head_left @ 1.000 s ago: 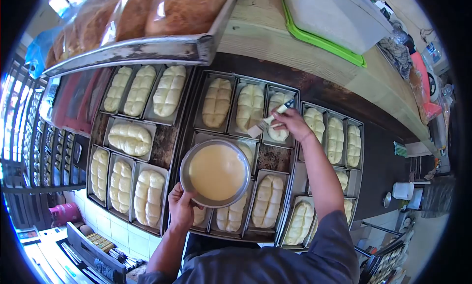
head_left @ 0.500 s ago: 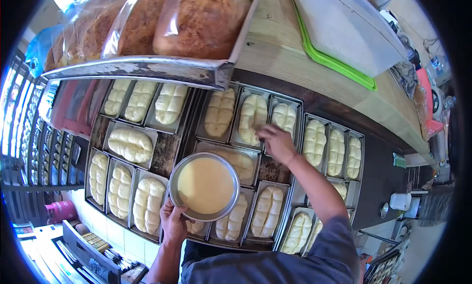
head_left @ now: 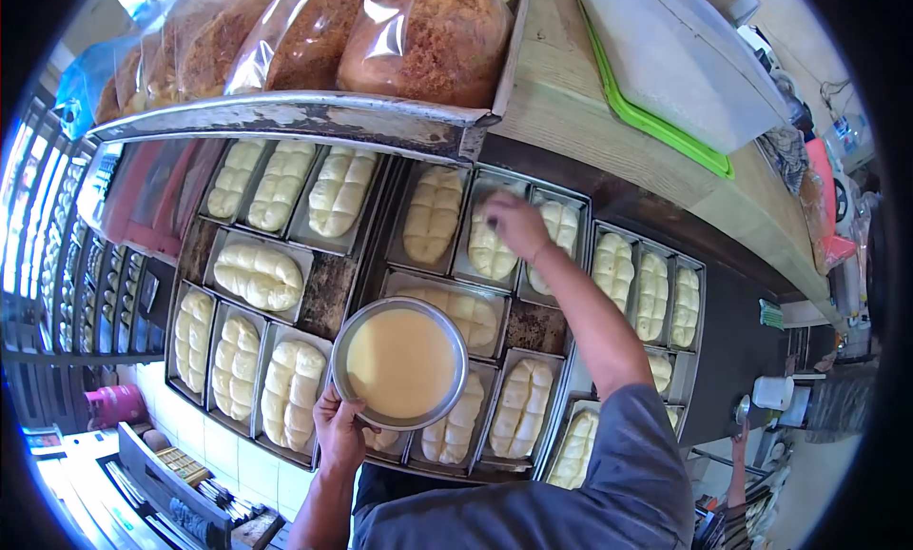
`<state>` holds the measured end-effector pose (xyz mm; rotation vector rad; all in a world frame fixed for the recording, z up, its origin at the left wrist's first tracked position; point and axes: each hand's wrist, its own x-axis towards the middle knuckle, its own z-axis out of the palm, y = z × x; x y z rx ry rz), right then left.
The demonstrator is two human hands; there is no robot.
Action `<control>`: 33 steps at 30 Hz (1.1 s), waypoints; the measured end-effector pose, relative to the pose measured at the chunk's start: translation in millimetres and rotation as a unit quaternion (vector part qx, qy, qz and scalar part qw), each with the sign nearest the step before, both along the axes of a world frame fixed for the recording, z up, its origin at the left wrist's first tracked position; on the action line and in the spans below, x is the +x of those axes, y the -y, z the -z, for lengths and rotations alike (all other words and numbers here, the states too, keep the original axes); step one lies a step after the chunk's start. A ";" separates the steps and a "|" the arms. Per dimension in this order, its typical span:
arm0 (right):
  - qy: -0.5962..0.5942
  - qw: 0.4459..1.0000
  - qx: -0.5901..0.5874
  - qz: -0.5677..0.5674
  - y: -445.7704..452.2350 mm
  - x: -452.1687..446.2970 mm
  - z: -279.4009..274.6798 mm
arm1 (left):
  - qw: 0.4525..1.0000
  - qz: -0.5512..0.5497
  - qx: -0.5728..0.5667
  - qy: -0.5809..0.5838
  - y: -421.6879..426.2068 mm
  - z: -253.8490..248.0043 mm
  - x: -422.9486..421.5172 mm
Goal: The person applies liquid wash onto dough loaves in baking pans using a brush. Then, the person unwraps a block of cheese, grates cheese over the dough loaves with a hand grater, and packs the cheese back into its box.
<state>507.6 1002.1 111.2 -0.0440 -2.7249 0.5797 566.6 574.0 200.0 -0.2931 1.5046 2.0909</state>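
My left hand [head_left: 339, 434] pinches the rim of a round metal bowl [head_left: 463, 360] and holds it over the pans. Pale yellow liquid [head_left: 399, 362], which looks like egg wash, lies in the bowl. Over a loaf of segmented raw dough [head_left: 492, 250] in a metal loaf pan [head_left: 475, 193] is my right hand [head_left: 515, 225], its fingers curled and blurred around something I cannot make out. A neighbouring dough loaf [head_left: 433, 215] looks yellower and glossier. Under the bowl's far edge, another dough loaf [head_left: 466, 314] lies crosswise, partly hidden.
Several more dough loaves [head_left: 257, 276] fill pans on dark trays [head_left: 328, 298]. A raised metal tray [head_left: 304, 117] of bagged brown bread [head_left: 428, 46] stands at the far left. A green-rimmed plastic box [head_left: 666, 131] sits behind. Another person's arm [head_left: 739, 469] reaches in at right.
My right hand has moved slightly left and away from me along the dough loaf. The bowl stays almost in place in my left hand. Another person's arm has appeared at the right.
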 end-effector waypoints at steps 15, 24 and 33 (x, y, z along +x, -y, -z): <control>0.003 0.933 -0.343 0.114 112.5 138.4 -145.0 | 0.997 0.079 0.011 -0.021 -60.2 8.9 -4.7; -0.011 0.813 -0.543 0.209 31.2 190.9 -102.6 | 0.994 0.106 0.011 -0.003 -93.2 27.2 14.1; -0.006 0.747 -0.616 0.248 -75.4 201.4 -18.1 | 0.995 0.100 0.001 0.009 -104.3 24.2 23.7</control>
